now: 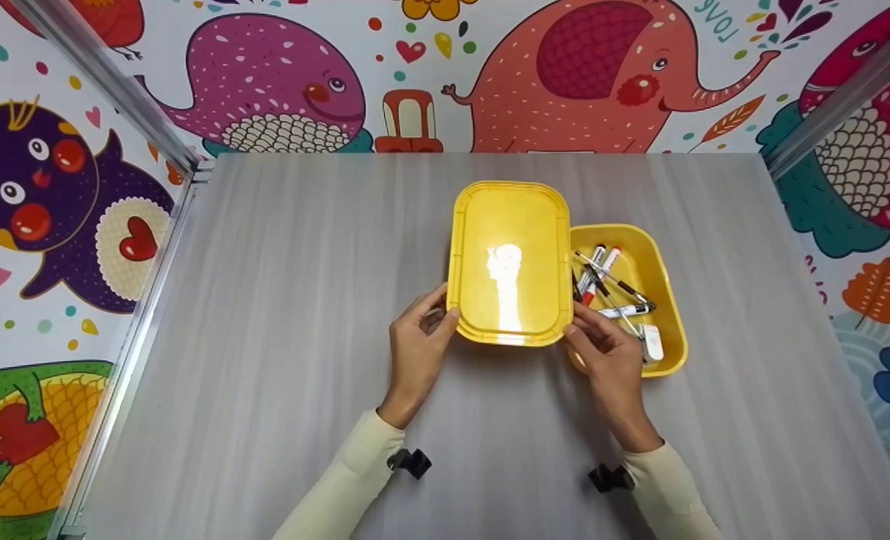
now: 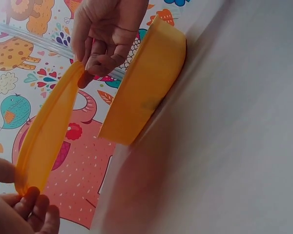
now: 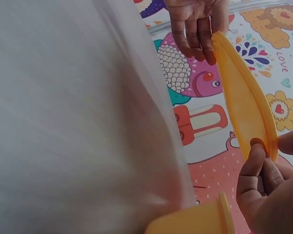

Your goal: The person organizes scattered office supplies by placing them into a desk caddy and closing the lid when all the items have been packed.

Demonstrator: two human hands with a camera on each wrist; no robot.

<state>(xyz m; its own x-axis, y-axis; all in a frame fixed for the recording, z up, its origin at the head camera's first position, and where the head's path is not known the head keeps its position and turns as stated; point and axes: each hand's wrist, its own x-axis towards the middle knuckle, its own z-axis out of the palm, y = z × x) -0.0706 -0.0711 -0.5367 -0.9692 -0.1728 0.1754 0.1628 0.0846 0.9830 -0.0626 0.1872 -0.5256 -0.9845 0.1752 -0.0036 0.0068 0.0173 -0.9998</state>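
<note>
A yellow plastic lid (image 1: 516,217) is held up above the table, its two near corners between my hands. My left hand (image 1: 420,341) pinches the near left corner between thumb and fingers. At the near right corner my right hand (image 1: 608,364) pinches the rim the same way. Both wrist views show the lid (image 2: 51,124) edge-on, apart from the table. Just right of the lid stands a yellow bin (image 1: 669,300), its left side partly hidden under the lid. Inside it lie several markers and pens (image 1: 624,310) and a white object (image 1: 651,343) whose kind I cannot tell.
The grey table (image 1: 280,300) is bounded by printed cartoon walls (image 1: 430,60) at the back and sides. Metal frame posts (image 1: 115,82) stand at the corners. Black wrist mounts (image 1: 412,463) sit on both sleeves.
</note>
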